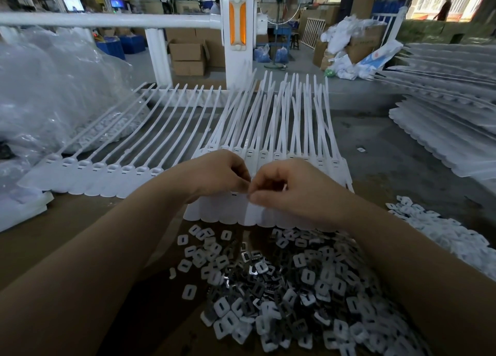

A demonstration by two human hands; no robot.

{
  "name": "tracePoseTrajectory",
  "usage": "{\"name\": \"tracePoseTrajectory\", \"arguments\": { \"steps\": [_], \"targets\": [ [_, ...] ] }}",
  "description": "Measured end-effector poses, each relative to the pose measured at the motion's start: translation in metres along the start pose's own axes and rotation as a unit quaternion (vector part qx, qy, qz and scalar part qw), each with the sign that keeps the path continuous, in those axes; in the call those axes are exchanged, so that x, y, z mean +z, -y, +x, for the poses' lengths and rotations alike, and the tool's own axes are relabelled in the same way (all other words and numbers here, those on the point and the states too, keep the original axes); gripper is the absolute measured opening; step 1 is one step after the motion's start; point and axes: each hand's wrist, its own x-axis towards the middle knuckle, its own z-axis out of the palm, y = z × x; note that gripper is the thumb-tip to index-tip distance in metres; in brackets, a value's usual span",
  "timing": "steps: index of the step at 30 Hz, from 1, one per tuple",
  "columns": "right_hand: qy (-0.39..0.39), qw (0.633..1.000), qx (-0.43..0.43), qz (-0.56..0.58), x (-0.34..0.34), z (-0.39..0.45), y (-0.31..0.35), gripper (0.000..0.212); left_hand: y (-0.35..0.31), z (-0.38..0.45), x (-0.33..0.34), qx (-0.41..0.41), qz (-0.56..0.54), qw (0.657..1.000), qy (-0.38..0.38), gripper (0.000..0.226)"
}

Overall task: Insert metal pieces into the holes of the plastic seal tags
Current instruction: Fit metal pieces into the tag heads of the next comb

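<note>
Over the seal tags, left hand and right hand meet, fingertips pinched together on something too small to tell

I am bringing my left hand and right hand together, fingertips touching, over the middle sheet of seal tags on the table. What my curled fingers are pinching is too small to tell. A heap of metal pieces and white caps is lying toward the near edge, between my forearms. Another tag sheet is lying toward the left edge.
</note>
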Motion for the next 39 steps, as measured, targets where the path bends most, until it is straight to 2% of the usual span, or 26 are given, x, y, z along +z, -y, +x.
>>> {"name": "tracePoseTrajectory", "arguments": {
  "steps": [3, 8, 13, 23, 27, 31, 34, 36, 39],
  "targets": [
    [0.102, 0.993, -0.041, -0.031, 0.003, -0.003, 0.008, 0.006, 0.002, 0.001, 0.0, -0.001, -0.01, 1.0, -0.002, 0.004],
    [0.166, 0.982, -0.083, -0.034, 0.01, -0.005, 0.017, 0.017, 0.005, 0.003, -0.001, 0.004, -0.008, 1.0, -0.003, 0.006],
    [0.168, 0.973, -0.109, -0.116, 0.017, -0.004, 0.02, 0.022, 0.006, 0.005, 0.0, 0.001, 0.001, 1.0, -0.009, 0.007],
    [0.143, 0.976, -0.117, -0.111, 0.019, -0.004, 0.015, 0.011, 0.006, 0.005, 0.001, 0.002, -0.01, 1.0, -0.009, 0.007],
    [0.082, 0.985, -0.114, -0.099, 0.017, -0.003, 0.012, 0.004, 0.005, 0.003, 0.0, 0.004, -0.019, 1.0, -0.01, 0.005],
    [-0.102, 0.99, -0.06, -0.079, 0.01, 0.002, 0.004, 0.012, 0.001, 0.0, -0.003, 0.025, -0.04, 0.999, -0.024, 0.008],
    [-0.238, 0.97, 0.004, -0.059, 0.003, 0.004, -0.004, 0.012, -0.003, -0.001, -0.007, 0.018, -0.076, 0.997, -0.017, 0.012],
    [-0.276, 0.959, 0.025, -0.065, 0.0, 0.004, -0.008, 0.013, -0.006, -0.002, -0.008, 0.01, -0.125, 0.992, 0.003, 0.019],
    [-0.285, 0.952, 0.03, -0.107, 0.001, 0.004, -0.009, 0.01, -0.009, -0.003, -0.007, 0.015, -0.198, 0.98, 0.028, 0.023]
  ]
}}
